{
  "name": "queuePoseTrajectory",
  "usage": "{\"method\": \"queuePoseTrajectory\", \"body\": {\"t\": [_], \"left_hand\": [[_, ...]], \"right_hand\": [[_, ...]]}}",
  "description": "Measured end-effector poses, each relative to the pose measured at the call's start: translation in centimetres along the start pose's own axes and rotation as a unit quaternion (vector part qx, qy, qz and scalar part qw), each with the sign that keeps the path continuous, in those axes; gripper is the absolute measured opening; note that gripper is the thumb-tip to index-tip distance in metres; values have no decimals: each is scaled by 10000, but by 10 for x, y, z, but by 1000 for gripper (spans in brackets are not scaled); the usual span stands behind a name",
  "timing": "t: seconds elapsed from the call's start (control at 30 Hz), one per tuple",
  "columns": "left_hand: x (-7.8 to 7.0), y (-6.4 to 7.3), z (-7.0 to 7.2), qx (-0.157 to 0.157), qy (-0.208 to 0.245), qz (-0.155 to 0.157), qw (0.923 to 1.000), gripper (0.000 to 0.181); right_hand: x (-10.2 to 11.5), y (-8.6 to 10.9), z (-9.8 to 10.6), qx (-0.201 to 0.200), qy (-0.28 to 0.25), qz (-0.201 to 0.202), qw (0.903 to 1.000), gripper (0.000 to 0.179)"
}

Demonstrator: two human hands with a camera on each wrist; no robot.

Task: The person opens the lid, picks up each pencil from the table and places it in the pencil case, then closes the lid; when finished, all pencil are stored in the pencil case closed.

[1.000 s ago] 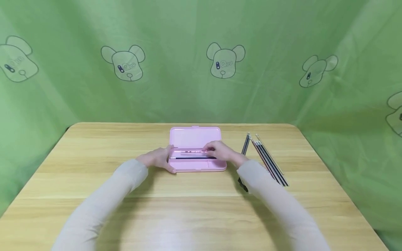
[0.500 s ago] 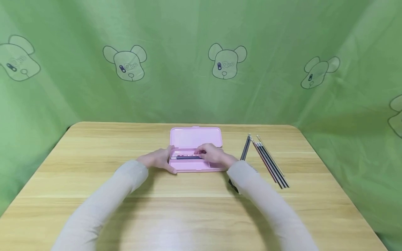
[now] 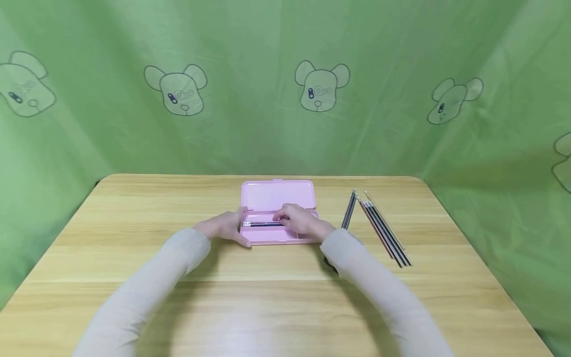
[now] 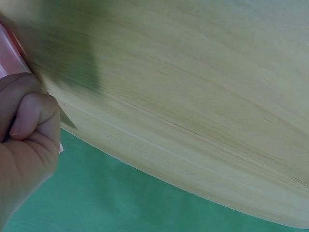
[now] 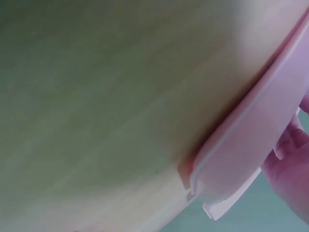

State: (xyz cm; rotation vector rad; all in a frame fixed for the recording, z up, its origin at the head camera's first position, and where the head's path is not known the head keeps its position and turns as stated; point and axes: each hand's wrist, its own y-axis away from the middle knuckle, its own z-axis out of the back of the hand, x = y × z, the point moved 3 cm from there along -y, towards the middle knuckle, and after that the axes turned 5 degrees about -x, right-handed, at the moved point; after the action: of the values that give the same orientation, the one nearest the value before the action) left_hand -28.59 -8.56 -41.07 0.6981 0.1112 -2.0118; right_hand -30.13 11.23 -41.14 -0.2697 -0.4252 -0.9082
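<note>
Left hand grips pink case | right hand at pencils inside, cannot tell if pinching | curtain lettering too faint to read

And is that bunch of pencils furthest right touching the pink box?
Apart. The head view shows wooden table between the rightmost pencil bunch and the pink box.

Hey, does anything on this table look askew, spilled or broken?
Nothing spilled or broken shows. Only the loose pencils right of the pink case look untidy, splayed at differing angles rather than lined up.
</note>
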Motion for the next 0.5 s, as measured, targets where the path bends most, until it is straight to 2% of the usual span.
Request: {"method": "queuePoseTrajectory", "body": {"t": [0.27,0.5], "left_hand": [[-1,1,0,-73,49,-17,10000,103],[-1,1,0,-37,21,43,10000,104]], "right_hand": [[-9,3,0,-175,-899,-273,9954,20],[-12,4,7,-306,-1201,-384,9915,23]]}}
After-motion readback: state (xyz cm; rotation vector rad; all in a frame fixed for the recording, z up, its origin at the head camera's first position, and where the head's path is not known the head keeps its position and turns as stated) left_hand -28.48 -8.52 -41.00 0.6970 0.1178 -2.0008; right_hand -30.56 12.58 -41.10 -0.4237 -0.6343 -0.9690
